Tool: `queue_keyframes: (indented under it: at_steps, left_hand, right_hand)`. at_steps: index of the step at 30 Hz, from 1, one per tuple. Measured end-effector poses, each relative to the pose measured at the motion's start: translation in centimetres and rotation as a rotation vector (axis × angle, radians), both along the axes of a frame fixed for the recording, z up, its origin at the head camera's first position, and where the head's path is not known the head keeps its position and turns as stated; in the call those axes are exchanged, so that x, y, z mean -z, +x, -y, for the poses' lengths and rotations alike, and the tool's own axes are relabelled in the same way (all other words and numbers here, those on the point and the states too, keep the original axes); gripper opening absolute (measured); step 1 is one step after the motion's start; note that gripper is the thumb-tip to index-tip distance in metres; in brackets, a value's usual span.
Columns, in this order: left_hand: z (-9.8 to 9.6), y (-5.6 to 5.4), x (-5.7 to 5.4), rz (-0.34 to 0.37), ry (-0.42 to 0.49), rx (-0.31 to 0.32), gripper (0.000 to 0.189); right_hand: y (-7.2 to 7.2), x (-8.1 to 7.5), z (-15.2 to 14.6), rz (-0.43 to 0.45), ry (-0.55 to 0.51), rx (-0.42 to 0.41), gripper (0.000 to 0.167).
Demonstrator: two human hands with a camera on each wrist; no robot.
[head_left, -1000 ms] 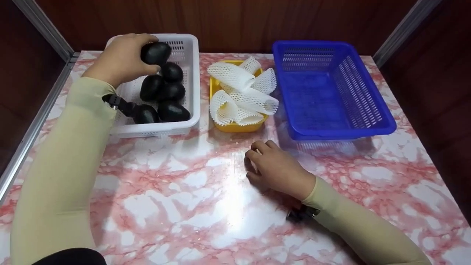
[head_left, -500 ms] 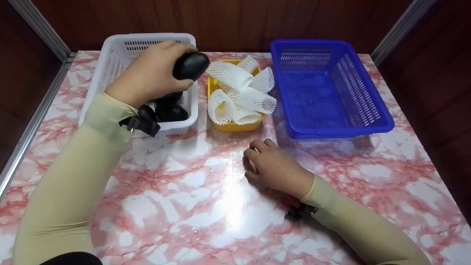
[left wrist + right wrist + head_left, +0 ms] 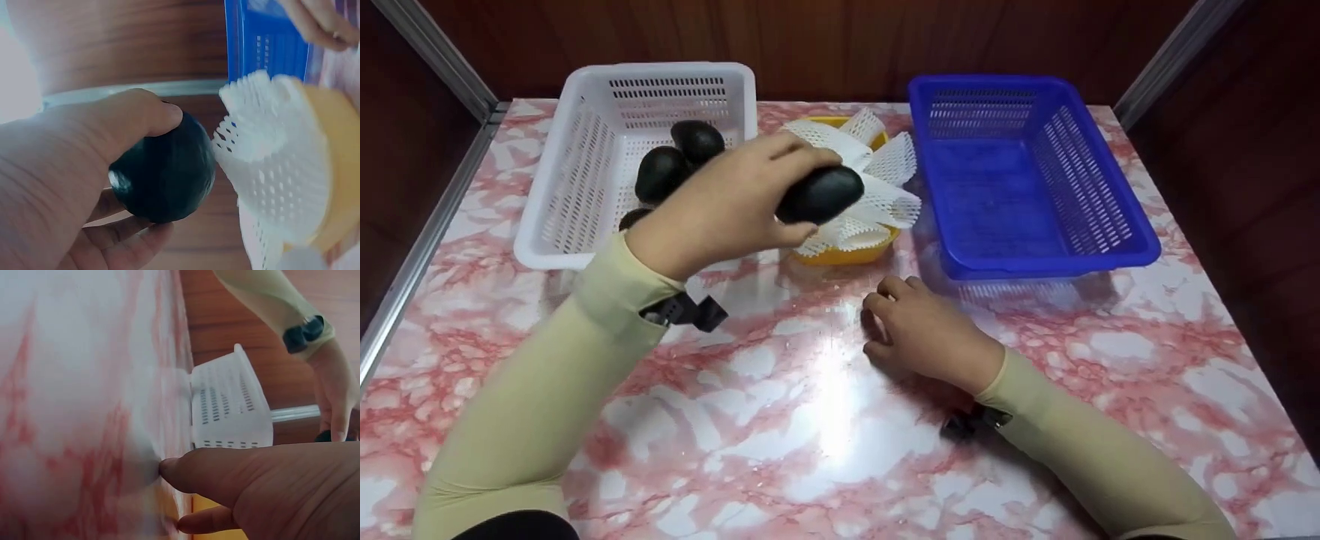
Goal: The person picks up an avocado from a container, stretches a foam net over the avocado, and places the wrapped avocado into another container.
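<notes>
My left hand (image 3: 735, 202) grips a dark avocado (image 3: 823, 195) between thumb and fingers, up in front of the yellow container in the head view. The left wrist view shows the avocado (image 3: 169, 169) pinched by the thumb on one side and fingers on the other. White foam net sleeves (image 3: 894, 199) fill the yellow container (image 3: 847, 256) just beyond it. On the table in front of that container, my right hand (image 3: 926, 330) rests with loosely curled fingers and holds nothing. More avocados (image 3: 661, 174) lie in the white basket (image 3: 534, 187), some hidden behind my left hand.
A blue slotted basket (image 3: 990, 195) stands at the right with nothing in it. Wooden panels (image 3: 825, 45) enclose the marbled table (image 3: 780, 450) at the back and sides. Dark wrist cameras (image 3: 690, 310) stick out from both sleeves.
The left hand has lifted an avocado out of the white basket and carried it right and toward me, to the yellow container. The right hand has stayed in place.
</notes>
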State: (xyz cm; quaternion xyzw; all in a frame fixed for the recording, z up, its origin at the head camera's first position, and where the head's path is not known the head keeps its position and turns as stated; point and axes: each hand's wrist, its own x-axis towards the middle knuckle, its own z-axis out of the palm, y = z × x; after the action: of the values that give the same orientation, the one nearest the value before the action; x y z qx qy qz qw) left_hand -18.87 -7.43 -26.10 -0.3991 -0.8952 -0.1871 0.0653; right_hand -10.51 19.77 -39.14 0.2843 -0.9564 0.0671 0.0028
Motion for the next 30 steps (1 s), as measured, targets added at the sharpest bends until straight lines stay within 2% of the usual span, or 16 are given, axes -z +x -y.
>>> queue_keyframes:
  at_steps: [10, 16, 19, 24, 27, 30]
  left_hand:
    - [-1.6, 2.5, 1.6, -0.041, 0.036, 0.143, 0.064]
    - [-2.4, 3.8, 2.7, -0.071, 0.06, 0.209, 0.059]
    - [-2.7, 4.2, 3.4, -0.072, 0.063, 0.234, 0.056]
    - [-3.1, 4.6, 4.5, -0.05, 0.05, 0.236, 0.057]
    - [-3.2, 4.7, 5.1, -0.026, 0.028, 0.221, 0.058]
    - [-3.3, 4.8, 5.6, -0.022, 0.013, 0.227, 0.057]
  right_hand:
    - [-0.5, -0.4, -0.5, 0.065, -0.008, 0.042, 0.028]
    - [-0.7, -0.4, -0.7, 0.086, -0.045, 0.035, 0.026]
    - [-1.0, -0.4, -0.8, 0.092, -0.085, 0.014, 0.039]
    - [-1.3, -0.7, -1.0, 0.105, -0.148, -0.005, 0.079]
    - [-1.4, -0.7, -1.2, 0.149, -0.181, 0.004, 0.083]
    - [-1.5, -0.8, -1.4, 0.185, -0.187, 0.032, 0.079]
